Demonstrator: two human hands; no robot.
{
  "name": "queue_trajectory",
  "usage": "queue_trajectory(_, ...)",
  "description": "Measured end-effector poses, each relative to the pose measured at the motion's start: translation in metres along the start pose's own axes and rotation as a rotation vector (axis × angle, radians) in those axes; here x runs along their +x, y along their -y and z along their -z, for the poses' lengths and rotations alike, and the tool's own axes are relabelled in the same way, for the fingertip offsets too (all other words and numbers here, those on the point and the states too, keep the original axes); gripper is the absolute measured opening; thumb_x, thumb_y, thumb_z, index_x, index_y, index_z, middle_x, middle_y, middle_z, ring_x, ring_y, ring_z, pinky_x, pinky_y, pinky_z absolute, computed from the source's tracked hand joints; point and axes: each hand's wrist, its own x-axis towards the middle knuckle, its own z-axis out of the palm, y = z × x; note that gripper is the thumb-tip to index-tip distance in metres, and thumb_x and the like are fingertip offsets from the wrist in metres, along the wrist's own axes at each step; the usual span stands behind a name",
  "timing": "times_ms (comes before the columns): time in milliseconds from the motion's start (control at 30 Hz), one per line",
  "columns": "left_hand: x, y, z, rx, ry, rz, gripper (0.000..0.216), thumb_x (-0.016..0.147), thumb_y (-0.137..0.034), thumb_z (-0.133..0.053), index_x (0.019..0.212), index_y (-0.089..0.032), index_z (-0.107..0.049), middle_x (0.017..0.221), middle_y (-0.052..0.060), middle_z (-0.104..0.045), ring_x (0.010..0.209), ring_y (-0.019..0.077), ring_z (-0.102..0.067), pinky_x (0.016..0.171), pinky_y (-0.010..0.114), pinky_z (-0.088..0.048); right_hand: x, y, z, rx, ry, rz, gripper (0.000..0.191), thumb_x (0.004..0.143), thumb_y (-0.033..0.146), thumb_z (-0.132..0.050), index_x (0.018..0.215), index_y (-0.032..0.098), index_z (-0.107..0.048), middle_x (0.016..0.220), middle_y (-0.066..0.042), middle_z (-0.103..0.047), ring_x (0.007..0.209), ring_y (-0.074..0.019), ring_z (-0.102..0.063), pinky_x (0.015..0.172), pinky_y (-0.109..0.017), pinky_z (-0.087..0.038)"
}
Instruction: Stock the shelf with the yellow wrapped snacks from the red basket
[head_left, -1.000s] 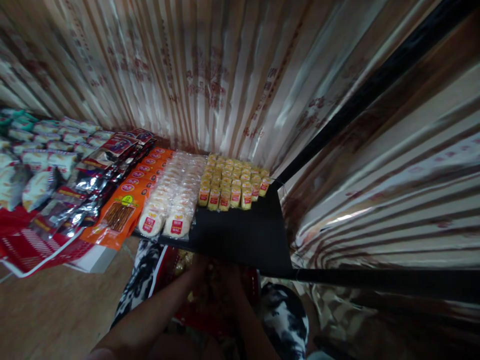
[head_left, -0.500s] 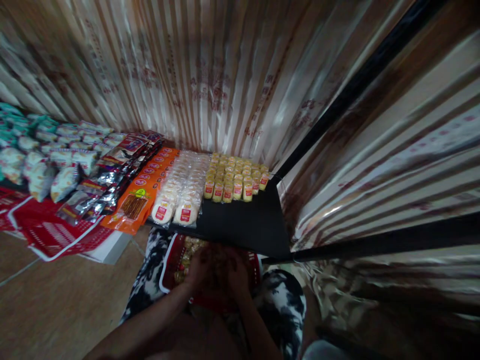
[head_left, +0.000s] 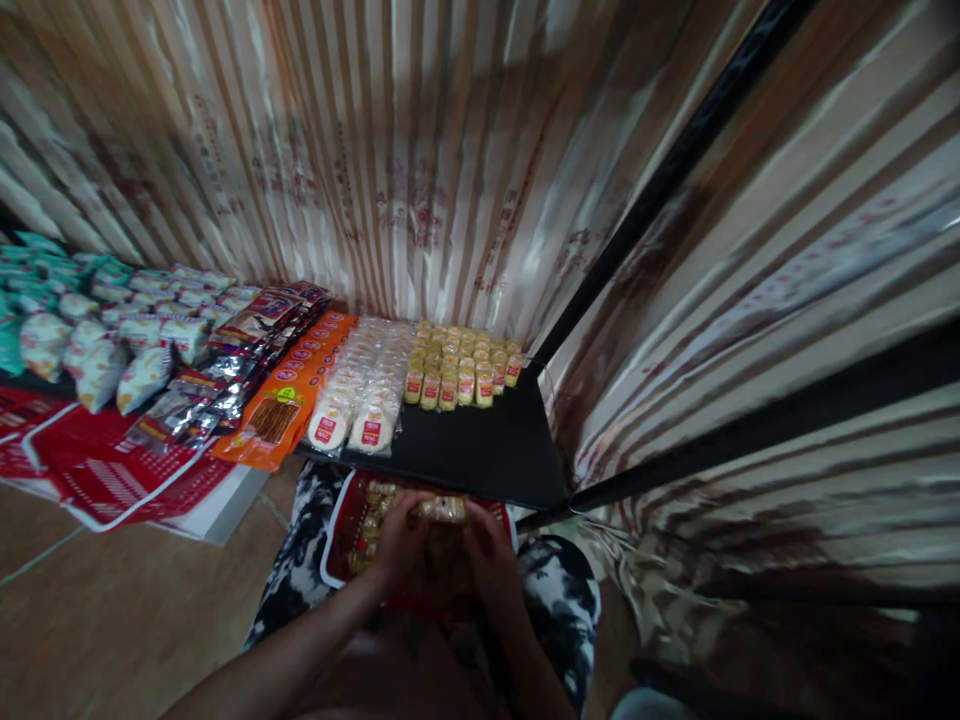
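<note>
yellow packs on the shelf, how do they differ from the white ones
The yellow packs are narrow; the round white packs are wider. The yellow packs stop further back; the round white packs reach the front edge of the black shelf. Both form rows and show red labels.

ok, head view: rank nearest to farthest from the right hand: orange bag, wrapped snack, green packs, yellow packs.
1. Wrapped snack: between the left hand and right hand.
2. Yellow packs: ahead, on the black shelf.
3. Orange bag: ahead, to the left.
4. Green packs: far left.
</note>
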Motion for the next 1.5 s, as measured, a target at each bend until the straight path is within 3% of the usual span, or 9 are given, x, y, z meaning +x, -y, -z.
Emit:
queue_trajectory(167,0.003,-0.018,-0.007,-0.107,0.044,0.104,0.028,0.066,-0.012,-0.051,0.088,-0.019,-0.065,0.094,0.005,-0.065,0.092,0.0195,-0.057,0.084,0.03,-0.044,0.013,0.008,0.017,0.119,0.001,0.02,0.036,0.077,0.036,-0.05,0.107,0.021,-0.061,0.112,-0.007,-0.063,0.102,-0.0201,-0.058,0.088,-0.035,-0.048)
queue_trajectory(300,0.002,-0.025,-0.02,-0.456,0.152,0.379,0.033,0.065,-0.024,-0.058,0.097,-0.016,-0.061,0.091,0.004,-0.067,0.077,0.0172,-0.061,0.07,0.027,-0.046,0.027,0.022,0.032,0.225,0.047,-0.058,0.04,0.074,0.036,-0.053,0.11,0.02,-0.06,0.113,-0.008,-0.062,0.086,-0.018,-0.063,0.076,-0.031,-0.052)
queue_trajectory(433,0.003,-0.03,-0.029,-0.774,0.217,0.524,0.039,0.055,-0.031,-0.071,0.089,-0.015,-0.061,0.089,0.006,-0.067,0.071,0.0151,-0.062,0.067,0.025,-0.046,0.04,0.032,0.043,0.323,0.102,-0.118,0.046,0.071,0.036,-0.054,0.114,0.019,-0.058,0.104,-0.008,-0.065,0.077,-0.0163,-0.064,0.072,-0.031,-0.053)
queue_trajectory(633,0.009,-0.041,-0.033,-0.842,0.187,0.583,0.029,0.059,-0.021,-0.073,0.085,-0.015,-0.061,0.086,0.004,-0.068,0.071,0.0135,-0.064,0.073,0.025,-0.048,0.05,0.032,0.05,0.333,0.115,-0.109,0.046,0.071,0.038,-0.056,0.112,0.018,-0.059,0.098,-0.008,-0.066,0.08,-0.0168,-0.064,0.073,-0.031,-0.053)
queue_trajectory(900,0.025,-0.062,-0.04,-0.821,0.253,0.714,0.012,0.077,-0.017,-0.053,0.085,-0.011,-0.059,0.068,0.004,-0.067,0.058,0.0115,-0.064,0.049,0.017,-0.041,0.074,0.027,0.05,0.259,-0.047,-0.06,0.037,0.066,0.043,-0.06,0.093,0.018,-0.065,0.107,-0.01,-0.06,0.086,-0.0194,-0.061,0.069,-0.03,-0.053)
queue_trajectory(1033,0.04,-0.067,-0.043,-0.759,0.269,0.723,0.028,0.086,-0.035,-0.045,0.08,-0.01,-0.057,0.053,0.001,-0.059,0.046,0.0111,-0.06,0.04,0.017,-0.032,0.08,0.026,0.049,0.415,-0.01,-0.129,0.037,0.068,0.045,-0.06,0.092,0.018,-0.06,0.089,-0.007,-0.066,0.078,-0.0187,-0.063,0.067,-0.029,-0.052)
queue_trajectory(1167,0.059,-0.07,-0.046,-0.724,0.307,0.676,0.035,0.084,-0.046,-0.046,0.082,-0.012,-0.055,0.061,0.001,-0.06,0.048,0.0108,-0.06,0.042,0.018,-0.037,0.08,0.026,0.048,0.412,-0.093,-0.203,0.045,0.071,0.043,-0.057,0.107,0.017,-0.054,0.085,-0.005,-0.066,0.069,-0.0168,-0.063,0.057,-0.026,-0.051)
queue_trajectory(1300,0.072,-0.075,-0.052,-0.621,0.366,0.547,0.032,0.072,-0.042,-0.062,0.085,-0.014,-0.058,0.076,0.003,-0.063,0.062,0.0101,-0.061,0.05,0.017,-0.041,0.077,0.023,0.045,0.36,-0.123,-0.234,0.055,0.075,0.043,-0.05,0.122,0.015,-0.047,0.085,-0.005,-0.067,0.062,-0.0153,-0.061,0.052,-0.025,-0.048)
queue_trajectory(1500,0.087,-0.079,-0.07,-0.365,0.278,0.416,0.031,0.062,-0.04,-0.066,0.074,-0.012,-0.059,0.066,0.001,-0.06,0.061,0.0098,-0.056,0.049,0.016,-0.04,0.079,0.009,0.044,0.134,-0.11,-0.156,0.045,0.08,0.045,-0.043,0.113,0.017,-0.055,0.087,-0.005,-0.068,0.073,-0.0172,-0.063,0.067,-0.03,-0.051)
